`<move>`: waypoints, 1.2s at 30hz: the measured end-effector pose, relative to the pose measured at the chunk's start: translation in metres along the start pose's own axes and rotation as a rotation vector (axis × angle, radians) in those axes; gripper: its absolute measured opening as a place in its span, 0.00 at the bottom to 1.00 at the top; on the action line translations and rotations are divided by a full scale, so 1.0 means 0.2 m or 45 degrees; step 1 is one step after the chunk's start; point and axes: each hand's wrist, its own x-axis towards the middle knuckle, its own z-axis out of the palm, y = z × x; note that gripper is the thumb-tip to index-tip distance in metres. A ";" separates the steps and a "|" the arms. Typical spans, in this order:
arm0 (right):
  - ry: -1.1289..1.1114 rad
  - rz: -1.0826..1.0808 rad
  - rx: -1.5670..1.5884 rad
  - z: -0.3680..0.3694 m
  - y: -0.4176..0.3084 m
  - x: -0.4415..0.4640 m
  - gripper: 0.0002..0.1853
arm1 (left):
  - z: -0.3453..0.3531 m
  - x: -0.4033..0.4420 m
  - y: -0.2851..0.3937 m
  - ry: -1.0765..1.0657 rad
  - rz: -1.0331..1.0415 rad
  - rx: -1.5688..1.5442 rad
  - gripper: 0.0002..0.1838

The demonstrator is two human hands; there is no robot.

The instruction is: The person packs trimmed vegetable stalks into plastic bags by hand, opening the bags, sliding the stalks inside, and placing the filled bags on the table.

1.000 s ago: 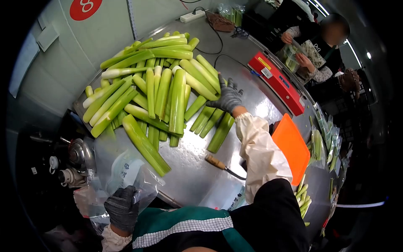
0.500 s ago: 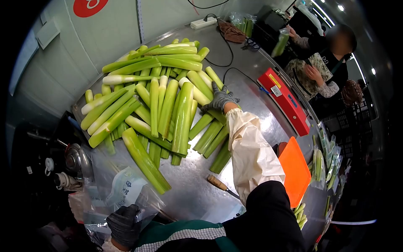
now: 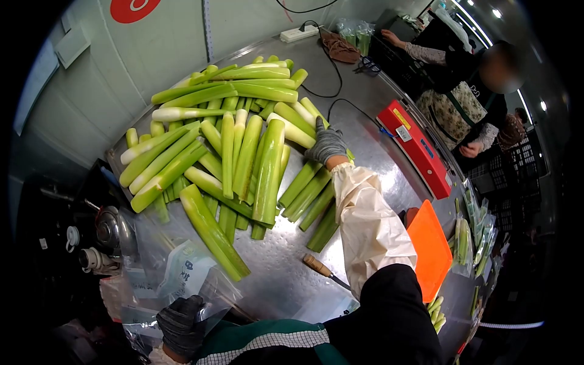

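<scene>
Many green and white stalks (image 3: pixel 267 176) lie heaped on the metal table (image 3: pixel 274 267). At the right side of the heap, my gloved right hand (image 3: pixel 329 145) has its fingers wrapped over stalks, with one finger pointing up along them. My gloved left hand (image 3: pixel 181 323) is closed on the edge of a clear printed plastic bag (image 3: pixel 190 267) at the table's front edge. One thick stalk (image 3: pixel 213 234) lies apart, just above the bag. Below my right forearm is a wooden-handled tool (image 3: pixel 317 265), partly hidden by the sleeve.
A red device (image 3: pixel 415 149) with a cable stands at the right, near an orange board (image 3: pixel 428 249). Bagged stalks (image 3: pixel 463 243) lie further right. A power strip (image 3: pixel 299 33) and brown cloth (image 3: pixel 340 47) are at the back. Another person (image 3: pixel 474 103) stands across the table.
My right hand has closed from spread fingers over the stalks at the right of the heap. The other person's hands have moved apart, and the bag they held is gone from them. The view has shifted.
</scene>
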 end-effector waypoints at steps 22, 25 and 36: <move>-0.387 -0.357 0.438 0.01 0.48 0.29 0.56 | 0.03 0.00 0.00 -0.060 -0.096 0.038 0.15; -0.383 -0.397 0.367 0.03 0.50 0.32 0.58 | 0.02 0.01 0.01 -0.064 -0.119 0.012 0.15; -0.219 -0.384 0.175 -0.04 0.47 0.29 0.59 | 0.02 0.03 0.02 -0.112 -0.153 -0.023 0.14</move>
